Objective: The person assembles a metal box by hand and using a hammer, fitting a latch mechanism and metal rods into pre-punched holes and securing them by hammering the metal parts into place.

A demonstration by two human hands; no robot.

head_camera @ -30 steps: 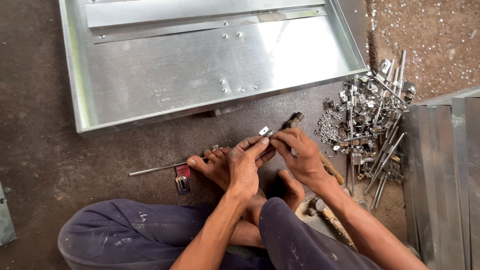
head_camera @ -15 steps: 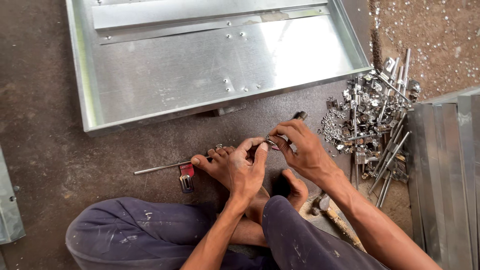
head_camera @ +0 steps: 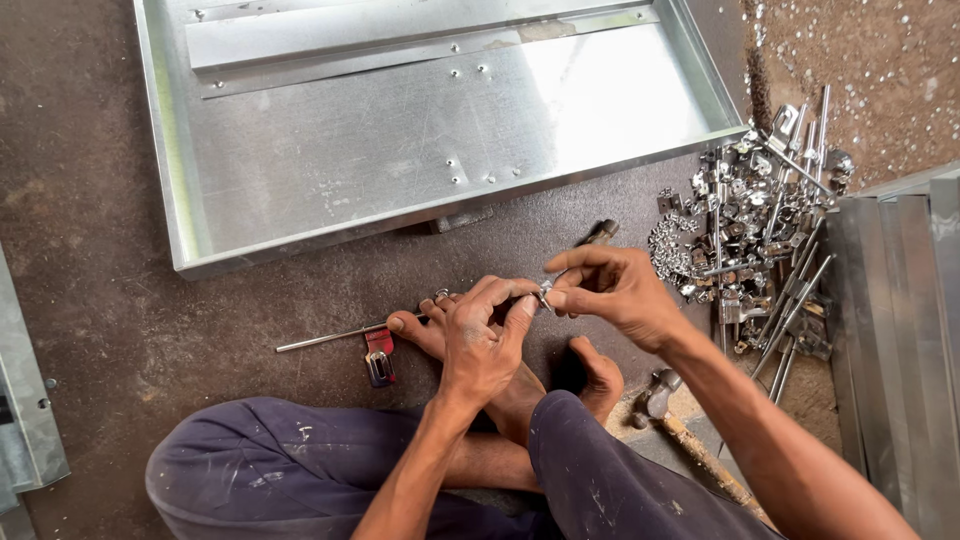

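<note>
Small metal fitting between both hands

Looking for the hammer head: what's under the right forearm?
Under the right forearm, a hammer lies on the floor. Its metal head shows; the forearm and knee cover most of its wooden handle.

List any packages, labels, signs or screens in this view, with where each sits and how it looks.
None of those shows: no package, label, sign or screen.
Nearest to one: a small red object with a metal end, on the floor beside the thin metal rod, left of the left hand; any marking on it is too small to tell.
</note>
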